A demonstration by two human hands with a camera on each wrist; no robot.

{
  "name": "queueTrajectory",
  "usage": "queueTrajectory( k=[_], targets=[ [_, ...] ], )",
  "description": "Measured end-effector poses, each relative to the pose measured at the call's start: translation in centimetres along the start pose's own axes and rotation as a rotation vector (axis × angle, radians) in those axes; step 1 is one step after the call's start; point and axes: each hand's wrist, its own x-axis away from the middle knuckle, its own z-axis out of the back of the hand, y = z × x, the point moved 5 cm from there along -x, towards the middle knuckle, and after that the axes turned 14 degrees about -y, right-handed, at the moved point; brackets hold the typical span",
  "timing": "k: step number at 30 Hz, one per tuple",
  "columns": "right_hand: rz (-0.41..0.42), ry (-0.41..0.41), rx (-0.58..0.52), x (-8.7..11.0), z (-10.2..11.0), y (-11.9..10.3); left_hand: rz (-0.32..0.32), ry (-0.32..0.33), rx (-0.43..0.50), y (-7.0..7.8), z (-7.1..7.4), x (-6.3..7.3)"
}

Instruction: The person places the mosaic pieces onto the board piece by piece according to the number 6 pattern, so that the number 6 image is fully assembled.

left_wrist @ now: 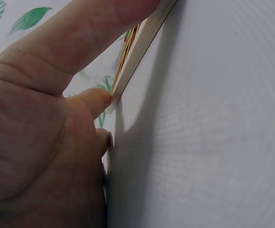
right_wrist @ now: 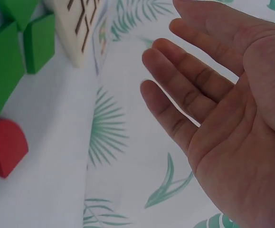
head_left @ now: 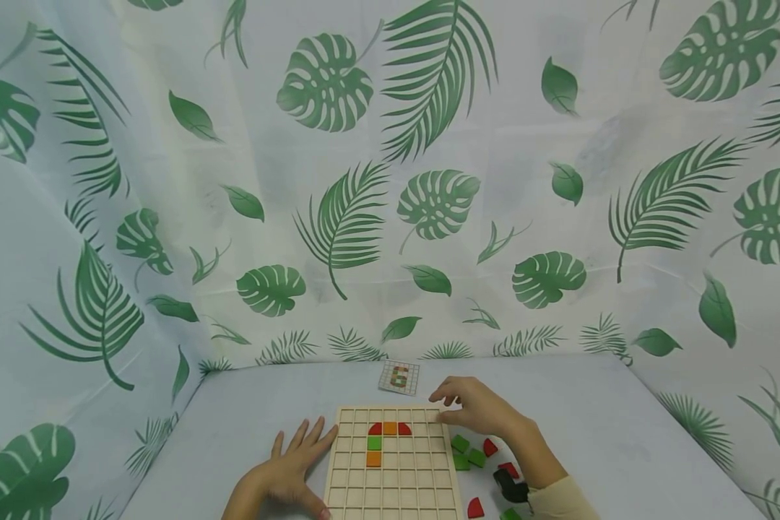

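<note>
A pale wooden grid board (head_left: 422, 478) lies on the table. In its upper rows sit a red quarter-round tile (head_left: 376, 430), an orange square tile (head_left: 390, 429) and another red quarter-round tile (head_left: 404, 430). Below the left red one come a green square tile (head_left: 374, 443) and a second orange square tile (head_left: 373, 459). My left hand (head_left: 290, 464), fingers spread, rests along the board's left side, with thumb and index finger at its edge. Over the board's upper right corner hovers my right hand (head_left: 477, 406), its fingers relaxed; the right wrist view shows the palm (right_wrist: 241, 156) holding nothing.
Right of the board lie loose green tiles (head_left: 477, 457) and red quarter-round tiles (head_left: 475, 508), some beneath the right forearm. A small card (head_left: 399, 377) with a printed grid pattern lies behind the board. Leaf-print cloth (head_left: 390, 217) hangs around the table (head_left: 260, 404).
</note>
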Motion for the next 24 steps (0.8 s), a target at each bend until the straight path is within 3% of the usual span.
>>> queueTrajectory(
  k=[13,24],
  targets=[
    [-0.115,-0.047,-0.113,0.8,-0.5,2.3,0.016,-0.001,-0.018,0.2,0.1,0.1],
    [-0.148,-0.089,-0.166,1.4,-0.5,3.1,0.001,0.0,-0.005,0.3,0.1,0.3]
  ],
)
